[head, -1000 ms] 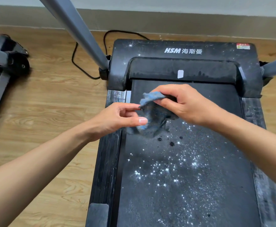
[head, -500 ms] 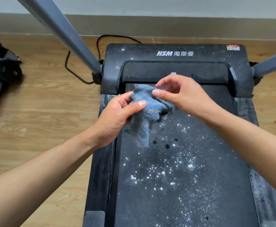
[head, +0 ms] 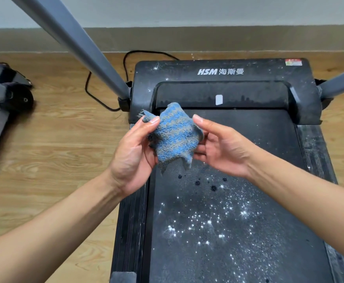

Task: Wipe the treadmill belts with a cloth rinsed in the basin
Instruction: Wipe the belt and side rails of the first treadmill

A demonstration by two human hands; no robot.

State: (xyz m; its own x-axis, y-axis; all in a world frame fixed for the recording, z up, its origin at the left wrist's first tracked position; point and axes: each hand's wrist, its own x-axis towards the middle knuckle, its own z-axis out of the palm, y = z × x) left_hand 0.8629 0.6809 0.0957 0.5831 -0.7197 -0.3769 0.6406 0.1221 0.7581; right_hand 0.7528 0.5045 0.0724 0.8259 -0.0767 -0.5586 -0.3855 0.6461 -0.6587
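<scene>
A blue and grey cloth (head: 174,135) is spread between both hands, a little above the front end of the black treadmill belt (head: 238,231). My left hand (head: 133,158) pinches the cloth's left edge with thumb on top. On the other side, my right hand (head: 222,148) holds the right edge, thumb up and fingers behind the cloth. White specks and a few dark wet drops lie on the belt below the cloth. No basin is in view.
The treadmill's black motor cover (head: 220,82) lies ahead, with grey uprights at left (head: 81,48) and right (head: 340,82). A black cable (head: 97,99) lies on the wooden floor. Part of a second treadmill (head: 1,94) stands at the far left.
The cloth was bunched low over the belt; both hands have since lifted it and opened it out flat between them. The view has shifted slightly.
</scene>
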